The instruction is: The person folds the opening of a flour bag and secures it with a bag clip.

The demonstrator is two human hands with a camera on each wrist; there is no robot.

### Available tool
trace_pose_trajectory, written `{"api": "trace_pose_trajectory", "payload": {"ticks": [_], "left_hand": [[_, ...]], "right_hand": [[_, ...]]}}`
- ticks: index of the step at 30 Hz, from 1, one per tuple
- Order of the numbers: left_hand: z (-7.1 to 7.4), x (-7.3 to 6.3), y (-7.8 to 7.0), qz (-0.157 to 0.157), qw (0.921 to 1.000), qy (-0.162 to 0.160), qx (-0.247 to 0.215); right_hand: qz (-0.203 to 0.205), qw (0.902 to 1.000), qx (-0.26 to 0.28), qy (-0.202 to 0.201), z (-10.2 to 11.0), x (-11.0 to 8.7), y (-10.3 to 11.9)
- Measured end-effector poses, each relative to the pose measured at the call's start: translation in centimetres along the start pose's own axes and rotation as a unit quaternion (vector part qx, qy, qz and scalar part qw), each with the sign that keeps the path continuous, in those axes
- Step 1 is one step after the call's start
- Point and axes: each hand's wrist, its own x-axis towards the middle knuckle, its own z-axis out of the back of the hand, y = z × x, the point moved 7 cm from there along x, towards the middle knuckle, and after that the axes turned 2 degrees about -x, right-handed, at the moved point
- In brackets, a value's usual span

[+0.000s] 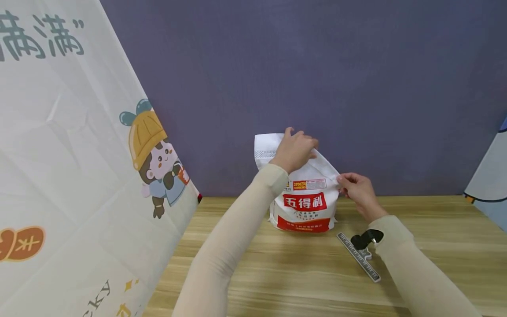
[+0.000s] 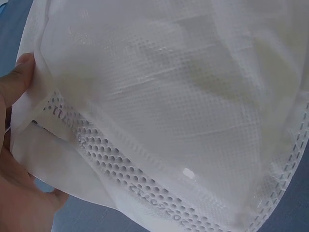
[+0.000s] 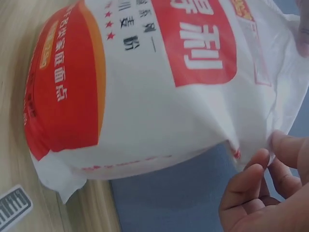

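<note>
A white flour bag point(image 1: 305, 211) with red printed panels stands upright on the wooden table. My left hand point(image 1: 297, 151) grips its upper part, where the flattened top leans left. In the left wrist view, the fingers of that left hand point(image 2: 21, 193) hold the white edge beside a dotted band. Lower down, my right hand point(image 1: 358, 191) pinches the bag's right edge between thumb and fingers. The right wrist view shows this right hand point(image 3: 270, 193) at the creased corner, with the bag's printed front point(image 3: 159, 111) beside it.
A long grey ridged strip point(image 1: 358, 257), apparently a clip, lies on the table point(image 1: 277, 281) by my right forearm. A black piece point(image 1: 366, 239) overlaps it near the cuff. Behind the bag rises a dark blue-grey panel point(image 1: 317, 79). A printed white sheet point(image 1: 59, 145) hangs at the left.
</note>
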Motion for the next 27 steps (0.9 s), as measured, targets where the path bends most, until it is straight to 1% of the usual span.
{"api": "trace_pose_trajectory", "payload": {"ticks": [4,12,27], "left_hand": [[0.1,-0.2,0.0,-0.003,1.0,-0.003,-0.001],[0.2,-0.4,-0.2,-0.008,0.9999,-0.005,-0.012],[0.6,-2.0,0.2,-0.025,0.9993,-0.008,-0.025]], "right_hand": [[0.006,0.9998,-0.019,0.002,0.0,-0.1,-0.3],[0.014,0.9998,-0.011,-0.009,0.3,-0.4,-0.8],[0.021,0.9994,-0.015,-0.023,-0.3,-1.6,-1.0]]}}
